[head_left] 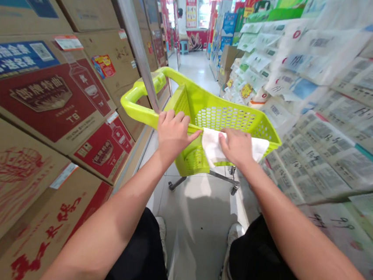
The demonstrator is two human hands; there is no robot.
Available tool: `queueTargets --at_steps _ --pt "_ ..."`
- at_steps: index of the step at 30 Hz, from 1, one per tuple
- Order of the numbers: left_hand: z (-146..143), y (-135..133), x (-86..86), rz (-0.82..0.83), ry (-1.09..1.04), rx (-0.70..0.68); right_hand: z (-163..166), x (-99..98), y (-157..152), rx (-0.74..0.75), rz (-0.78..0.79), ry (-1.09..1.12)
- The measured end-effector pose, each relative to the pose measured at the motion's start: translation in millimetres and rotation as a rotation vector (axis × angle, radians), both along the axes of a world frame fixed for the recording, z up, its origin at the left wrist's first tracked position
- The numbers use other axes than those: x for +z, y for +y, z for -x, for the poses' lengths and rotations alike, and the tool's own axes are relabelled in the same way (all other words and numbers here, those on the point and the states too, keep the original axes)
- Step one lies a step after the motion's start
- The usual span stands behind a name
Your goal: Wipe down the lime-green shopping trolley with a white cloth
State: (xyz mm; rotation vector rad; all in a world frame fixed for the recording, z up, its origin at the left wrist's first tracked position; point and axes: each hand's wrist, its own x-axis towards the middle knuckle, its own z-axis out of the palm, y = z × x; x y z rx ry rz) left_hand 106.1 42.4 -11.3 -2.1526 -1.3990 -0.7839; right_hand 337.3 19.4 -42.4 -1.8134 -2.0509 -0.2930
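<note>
A lime-green shopping cart (210, 96) stands in the middle of a narrow aisle, its handle (132, 106) towards the left and its basket towards the right. The left hand (173, 132) holds the cart's near edge beside the handle, fingers bent over it and close together, the thumb stretched out to the right along the rim. A white cloth (210, 149) hangs over the near rim to the right of that thumb. The right hand (237, 147) lies on the cloth, its fingers near one another over the rim and the thumb apart to the left; whether they pinch the fabric or only press on it, I cannot tell.

A metal pole (143, 39) slants across the handle on the left, its lower end just beside the left hand. Cardboard cartons (98, 50) with printed labels are stacked along the left side. On the right rise piles of wrapped packs (326, 149), some marked with handwritten figures. Below the cart, wheels (234, 189) rest on the pale tiled floor (198, 225), with the wearer's light shoes (230, 276) on the near side. Far down the aisle stands a blue stool (184, 46).
</note>
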Motion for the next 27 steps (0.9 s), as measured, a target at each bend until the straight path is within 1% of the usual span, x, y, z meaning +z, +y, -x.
queueTargets --at_steps 1,3,4,6,8,9,13,15,17,18,20,22,24,27 --pt "-2 0 -0.1 -0.007 0.001 -0.002 17 0.1 0 0.076 -0.042 0.018" --pt "-3 0 -0.2 -0.017 0.002 -0.006 44 1.5 0 0.16 -0.11 0.054" --pt "-2 1 -0.2 -0.02 0.001 -0.007 52 2.8 1 0.186 -0.122 0.061" --pt "4 4 -0.1 -0.024 -0.006 -0.009 54 6.4 3 0.192 -0.087 0.051" --pt "11 7 0.4 -0.016 -0.02 -0.019 42 9.7 7 0.15 0.0 0.027" --pt "16 9 0.8 -0.009 -0.03 -0.025 31 10.8 9 0.098 0.051 0.015" --pt "29 11 2.8 0.026 -0.064 -0.033 -21 9.3 17 -0.208 0.249 -0.019" --pt "30 10 3.4 0.037 -0.054 -0.017 -44 6.0 17 -0.308 0.295 -0.009" --pt "27 7 3.5 0.042 -0.049 0.007 -56 2.5 15 -0.338 0.278 -0.002" --pt "24 4 3.4 0.04 -0.056 0.02 -57 1.0 12 -0.32 0.243 -0.009" --pt "16 -1 3.2 0.03 -0.082 0.031 -47 -1.0 7 -0.206 0.138 -0.042" --pt "9 -7 3.0 0.022 -0.103 0.019 -23 -1.0 2 -0.045 0.038 -0.06" --pt "3 -12 2.8 0.014 -0.092 0.005 8 1.3 -2 0.082 -0.025 -0.036" --pt "0 -15 1.9 -0.023 -0.03 0.01 46 7.4 -4 0.147 -0.066 0.014"
